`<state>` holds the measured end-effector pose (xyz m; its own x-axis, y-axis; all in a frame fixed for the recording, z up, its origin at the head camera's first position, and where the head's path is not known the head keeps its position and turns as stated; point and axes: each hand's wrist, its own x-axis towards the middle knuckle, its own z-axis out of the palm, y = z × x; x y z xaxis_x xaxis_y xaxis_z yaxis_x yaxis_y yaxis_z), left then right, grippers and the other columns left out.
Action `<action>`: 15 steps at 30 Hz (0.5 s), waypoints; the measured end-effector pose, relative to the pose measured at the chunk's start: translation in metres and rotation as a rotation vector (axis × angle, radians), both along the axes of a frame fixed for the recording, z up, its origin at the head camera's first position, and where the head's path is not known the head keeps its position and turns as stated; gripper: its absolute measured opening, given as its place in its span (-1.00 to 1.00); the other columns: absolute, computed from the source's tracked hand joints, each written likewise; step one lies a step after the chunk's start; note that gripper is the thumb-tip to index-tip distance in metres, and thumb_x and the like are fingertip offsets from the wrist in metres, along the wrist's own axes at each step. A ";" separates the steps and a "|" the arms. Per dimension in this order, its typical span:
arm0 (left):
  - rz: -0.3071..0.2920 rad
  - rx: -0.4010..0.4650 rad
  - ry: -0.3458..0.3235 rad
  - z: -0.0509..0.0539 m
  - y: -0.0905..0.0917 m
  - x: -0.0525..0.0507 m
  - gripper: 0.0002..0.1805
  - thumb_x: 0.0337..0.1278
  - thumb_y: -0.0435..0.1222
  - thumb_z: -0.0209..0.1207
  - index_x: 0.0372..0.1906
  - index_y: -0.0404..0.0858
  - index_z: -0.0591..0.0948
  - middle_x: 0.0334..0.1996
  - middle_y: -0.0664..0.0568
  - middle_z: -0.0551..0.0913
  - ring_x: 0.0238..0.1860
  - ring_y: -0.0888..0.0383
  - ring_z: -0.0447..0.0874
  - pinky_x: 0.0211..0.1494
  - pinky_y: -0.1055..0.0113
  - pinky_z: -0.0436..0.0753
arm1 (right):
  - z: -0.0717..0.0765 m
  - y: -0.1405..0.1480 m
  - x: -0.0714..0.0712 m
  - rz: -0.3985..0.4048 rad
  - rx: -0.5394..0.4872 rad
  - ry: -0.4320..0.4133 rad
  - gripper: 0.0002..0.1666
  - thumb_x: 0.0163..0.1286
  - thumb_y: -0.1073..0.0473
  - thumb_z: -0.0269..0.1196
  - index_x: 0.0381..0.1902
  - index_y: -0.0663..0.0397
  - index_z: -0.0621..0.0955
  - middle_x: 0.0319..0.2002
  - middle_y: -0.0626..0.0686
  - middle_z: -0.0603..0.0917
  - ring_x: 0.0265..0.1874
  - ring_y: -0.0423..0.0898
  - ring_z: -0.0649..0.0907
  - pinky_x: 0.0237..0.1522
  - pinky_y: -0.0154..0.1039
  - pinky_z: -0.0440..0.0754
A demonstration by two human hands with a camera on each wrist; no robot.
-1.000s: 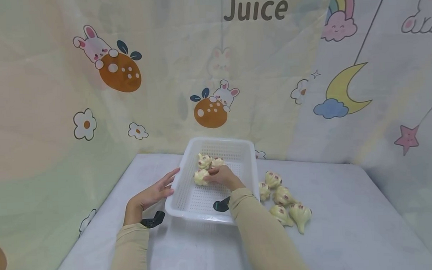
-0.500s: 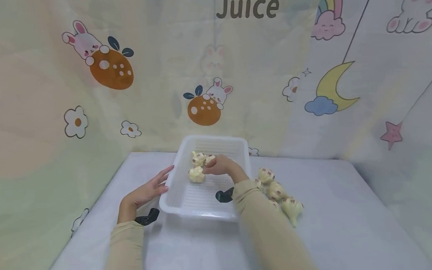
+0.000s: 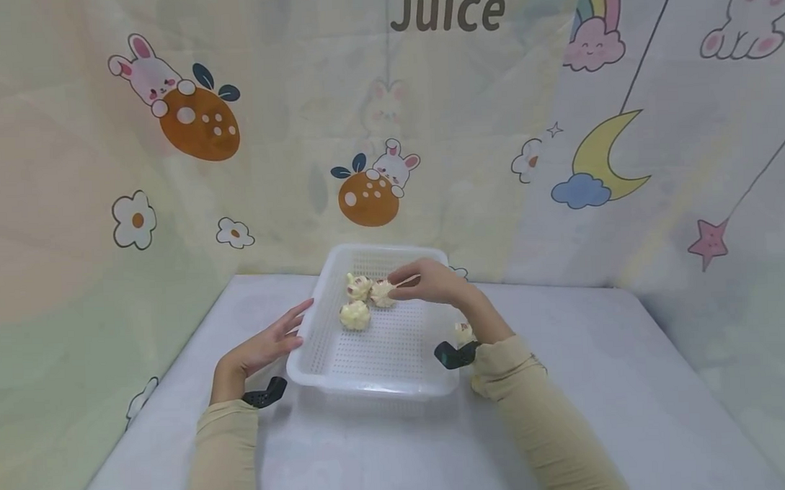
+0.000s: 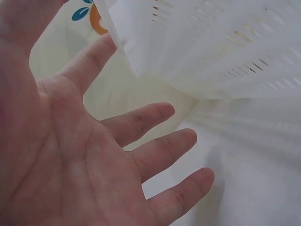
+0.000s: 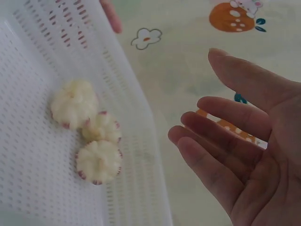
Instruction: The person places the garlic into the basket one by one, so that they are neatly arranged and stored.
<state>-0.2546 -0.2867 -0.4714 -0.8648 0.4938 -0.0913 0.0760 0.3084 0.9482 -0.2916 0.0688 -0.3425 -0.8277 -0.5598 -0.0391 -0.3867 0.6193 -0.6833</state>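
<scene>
A white plastic basket [image 3: 371, 387] stands on the table with three garlic bulbs inside, close together towards its left: a front one [image 3: 354, 315], a back one [image 3: 358, 286] and a right one [image 3: 383, 294]. Over the basket hovers my right hand [image 3: 433, 281]; the right wrist view shows this hand [image 5: 244, 136] empty, fingers loosely extended and apart from the bulbs [image 5: 99, 162]. My left hand [image 3: 260, 347] touches the basket's left side. In the left wrist view its fingers are spread and nearly straight, one fingertip against the basket wall [image 4: 155, 52].
Right of the basket, a garlic bulb [image 3: 463, 333] and part of another bulb [image 3: 479, 386] show around my right arm, which hides the others. Black wrist cameras sit on both wrists. A printed cloth wall [image 3: 286, 169] rises behind the table [image 3: 348, 456].
My right hand has withdrawn from the garlic bulbs in the basket, rising and shifting right while its fingers loosened. The left hand stays against the basket. The view has shifted slightly.
</scene>
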 end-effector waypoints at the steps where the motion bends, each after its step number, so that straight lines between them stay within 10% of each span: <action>1: 0.000 0.000 0.000 0.000 0.001 0.000 -0.20 0.24 -0.08 0.12 0.44 0.38 -0.05 0.50 -0.10 -0.05 0.41 -0.20 0.14 0.32 -0.34 0.08 | 0.001 0.007 0.002 0.002 -0.030 -0.009 -0.48 0.23 0.00 0.33 0.13 0.06 0.59 0.12 0.06 0.63 0.08 -0.02 0.63 0.06 -0.13 0.58; 15: 0.011 -0.011 -0.004 -0.003 0.000 -0.003 -0.19 0.24 -0.06 0.12 0.44 0.40 -0.07 0.51 -0.08 -0.06 0.43 -0.23 0.08 0.29 -0.40 0.06 | -0.015 0.112 0.024 -0.156 -0.121 0.003 -0.42 0.26 -0.09 0.29 0.21 -0.05 0.52 0.20 0.09 0.55 0.16 0.08 0.57 0.07 0.03 0.56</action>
